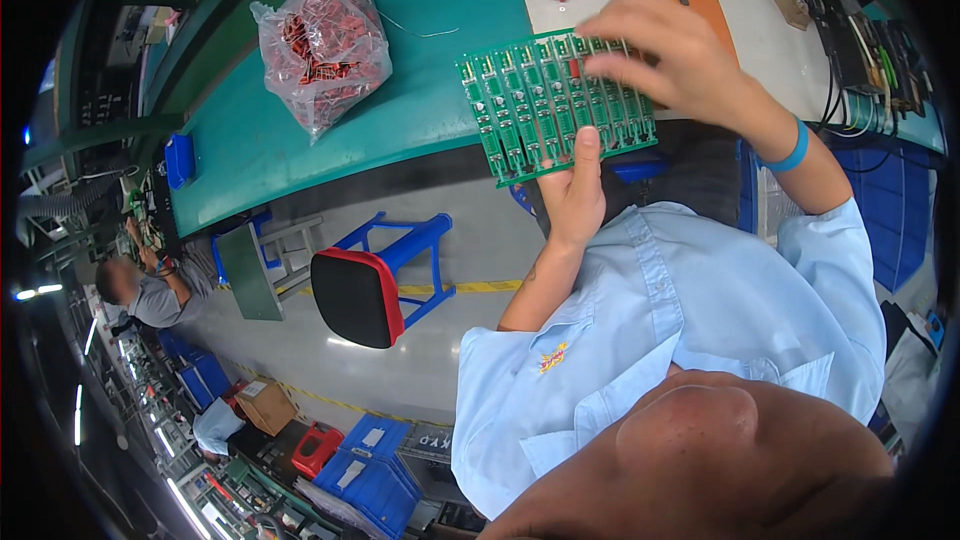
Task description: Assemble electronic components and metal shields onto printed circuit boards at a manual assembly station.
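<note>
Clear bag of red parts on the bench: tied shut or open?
Shut, it seems. The clear bag bulges with red parts, its top gathered into a twisted neck at upper left; no knot or tie is discernible.

Electronics factory: green workbench (330, 140), circuit board (555, 105), parts bins (370, 475).

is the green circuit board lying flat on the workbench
No, the green circuit board is held up off the bench, the left hand gripping its lower edge and the right hand over its top.

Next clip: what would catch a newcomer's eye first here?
The green circuit board panel at centre, held from below by the left hand while the right hand works on its top edge. Then the clear bag of red parts on the teal bench, and the red-and-blue stool below.
</note>
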Demonstrator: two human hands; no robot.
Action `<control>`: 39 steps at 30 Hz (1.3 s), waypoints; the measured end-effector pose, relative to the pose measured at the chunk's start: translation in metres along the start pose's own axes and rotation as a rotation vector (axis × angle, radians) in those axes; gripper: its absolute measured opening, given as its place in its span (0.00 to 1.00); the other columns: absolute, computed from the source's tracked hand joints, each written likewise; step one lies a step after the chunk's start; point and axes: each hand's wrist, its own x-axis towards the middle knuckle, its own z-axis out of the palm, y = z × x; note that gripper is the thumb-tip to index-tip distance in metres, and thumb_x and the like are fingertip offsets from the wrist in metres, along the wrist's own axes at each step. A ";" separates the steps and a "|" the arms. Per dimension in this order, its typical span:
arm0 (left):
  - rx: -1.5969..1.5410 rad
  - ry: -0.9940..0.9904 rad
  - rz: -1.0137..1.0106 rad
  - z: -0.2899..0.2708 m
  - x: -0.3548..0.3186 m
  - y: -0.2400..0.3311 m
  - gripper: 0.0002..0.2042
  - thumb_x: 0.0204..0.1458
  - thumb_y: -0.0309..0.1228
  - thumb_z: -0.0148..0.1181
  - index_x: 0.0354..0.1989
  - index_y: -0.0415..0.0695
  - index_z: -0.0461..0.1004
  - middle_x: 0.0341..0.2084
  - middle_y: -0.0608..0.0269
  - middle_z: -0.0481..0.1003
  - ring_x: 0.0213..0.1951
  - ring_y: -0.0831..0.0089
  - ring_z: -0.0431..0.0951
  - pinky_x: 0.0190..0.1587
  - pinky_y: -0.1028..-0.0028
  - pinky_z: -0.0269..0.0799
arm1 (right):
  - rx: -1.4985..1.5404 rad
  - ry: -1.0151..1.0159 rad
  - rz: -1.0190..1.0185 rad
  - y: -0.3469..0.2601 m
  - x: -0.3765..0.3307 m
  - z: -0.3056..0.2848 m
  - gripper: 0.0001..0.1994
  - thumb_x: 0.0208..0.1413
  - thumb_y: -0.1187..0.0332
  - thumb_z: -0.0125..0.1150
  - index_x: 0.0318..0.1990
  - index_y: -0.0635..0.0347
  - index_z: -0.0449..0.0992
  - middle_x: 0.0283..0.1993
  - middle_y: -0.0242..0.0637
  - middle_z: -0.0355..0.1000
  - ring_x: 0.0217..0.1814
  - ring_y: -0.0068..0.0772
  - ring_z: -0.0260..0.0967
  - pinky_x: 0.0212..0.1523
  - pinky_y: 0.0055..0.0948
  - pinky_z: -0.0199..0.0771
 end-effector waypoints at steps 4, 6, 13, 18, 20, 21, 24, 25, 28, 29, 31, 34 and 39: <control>-0.243 0.010 -0.111 -0.006 0.000 0.005 0.23 0.70 0.25 0.50 0.72 0.48 0.58 0.60 0.59 0.72 0.54 0.71 0.77 0.54 0.71 0.74 | -0.076 0.084 0.119 0.050 0.023 -0.001 0.12 0.54 0.74 0.72 0.46 0.62 0.82 0.37 0.34 0.76 0.30 0.25 0.65 0.31 0.24 0.67; -0.260 -0.024 -0.095 -0.007 -0.001 0.004 0.23 0.70 0.25 0.50 0.72 0.49 0.58 0.61 0.59 0.72 0.55 0.70 0.77 0.53 0.70 0.75 | -0.077 -0.053 0.132 0.098 0.023 0.009 0.10 0.55 0.71 0.69 0.44 0.65 0.82 0.39 0.40 0.78 0.36 0.38 0.71 0.39 0.32 0.72; -0.233 0.008 -0.087 -0.001 -0.002 0.009 0.22 0.70 0.25 0.49 0.72 0.50 0.58 0.60 0.59 0.72 0.55 0.70 0.77 0.52 0.71 0.76 | -0.015 -0.402 0.140 0.133 0.037 0.030 0.11 0.56 0.68 0.66 0.41 0.69 0.82 0.40 0.47 0.81 0.38 0.49 0.76 0.44 0.38 0.77; -0.184 0.021 -0.070 -0.003 -0.001 0.010 0.21 0.70 0.28 0.51 0.70 0.50 0.60 0.56 0.60 0.76 0.50 0.72 0.80 0.49 0.71 0.77 | -0.054 -0.489 0.447 0.107 0.042 0.010 0.13 0.56 0.68 0.65 0.45 0.70 0.80 0.43 0.49 0.80 0.41 0.49 0.76 0.46 0.38 0.76; -0.164 0.020 -0.068 -0.005 -0.001 0.007 0.21 0.70 0.28 0.51 0.70 0.50 0.60 0.56 0.60 0.76 0.50 0.72 0.80 0.49 0.71 0.77 | 0.016 -0.432 0.482 0.090 0.042 0.002 0.14 0.57 0.68 0.65 0.45 0.70 0.80 0.44 0.50 0.80 0.42 0.50 0.76 0.47 0.38 0.76; -0.145 0.017 -0.061 -0.007 -0.001 0.004 0.21 0.70 0.28 0.51 0.70 0.50 0.60 0.56 0.59 0.75 0.51 0.71 0.80 0.49 0.70 0.77 | 0.082 -0.374 0.512 0.081 0.042 -0.001 0.14 0.57 0.68 0.65 0.45 0.71 0.80 0.45 0.50 0.80 0.44 0.50 0.75 0.49 0.38 0.75; -0.114 0.006 -0.054 -0.006 0.001 -0.003 0.21 0.70 0.28 0.50 0.70 0.49 0.59 0.57 0.59 0.75 0.51 0.71 0.79 0.50 0.70 0.77 | 0.213 -0.194 0.431 0.043 0.033 -0.007 0.11 0.55 0.72 0.68 0.45 0.67 0.81 0.41 0.42 0.78 0.38 0.37 0.70 0.40 0.31 0.70; -0.090 0.006 -0.057 -0.005 0.002 -0.004 0.21 0.70 0.28 0.50 0.70 0.48 0.59 0.57 0.59 0.75 0.52 0.72 0.79 0.50 0.70 0.77 | 0.220 -0.135 0.284 0.025 0.030 -0.006 0.10 0.53 0.76 0.71 0.43 0.64 0.82 0.36 0.34 0.77 0.28 0.24 0.65 0.29 0.23 0.66; -0.020 -0.004 -0.063 -0.001 0.003 -0.006 0.22 0.71 0.28 0.50 0.71 0.47 0.58 0.57 0.58 0.74 0.53 0.73 0.77 0.52 0.71 0.77 | 0.138 -0.166 0.149 -0.006 0.019 -0.010 0.08 0.54 0.75 0.71 0.41 0.65 0.82 0.35 0.33 0.77 0.27 0.25 0.65 0.27 0.24 0.65; -0.021 -0.008 -0.067 -0.002 0.003 -0.008 0.22 0.71 0.28 0.50 0.71 0.47 0.58 0.57 0.58 0.74 0.53 0.73 0.77 0.52 0.71 0.77 | 0.135 -0.164 0.154 -0.006 0.017 -0.009 0.08 0.54 0.75 0.71 0.41 0.65 0.82 0.35 0.33 0.77 0.27 0.25 0.65 0.27 0.24 0.65; 0.054 -0.045 -0.064 -0.007 0.002 -0.013 0.22 0.71 0.27 0.49 0.71 0.46 0.58 0.57 0.58 0.73 0.52 0.75 0.76 0.52 0.73 0.76 | 0.113 -0.140 0.107 -0.005 0.012 -0.004 0.08 0.54 0.75 0.71 0.40 0.65 0.82 0.35 0.34 0.77 0.27 0.26 0.65 0.27 0.24 0.65; 0.130 -0.079 -0.058 -0.010 0.002 -0.015 0.22 0.71 0.27 0.49 0.72 0.45 0.57 0.56 0.58 0.72 0.52 0.76 0.75 0.53 0.74 0.75 | 0.094 -0.117 0.058 -0.004 0.008 0.002 0.07 0.54 0.74 0.72 0.39 0.65 0.82 0.35 0.34 0.77 0.27 0.27 0.65 0.27 0.24 0.65; 0.074 -0.038 -0.074 0.000 0.000 -0.006 0.22 0.70 0.26 0.49 0.72 0.44 0.57 0.55 0.59 0.72 0.50 0.78 0.73 0.53 0.77 0.73 | 0.120 -0.107 0.047 -0.007 0.008 0.003 0.08 0.54 0.73 0.72 0.39 0.65 0.82 0.35 0.35 0.76 0.27 0.28 0.65 0.27 0.24 0.65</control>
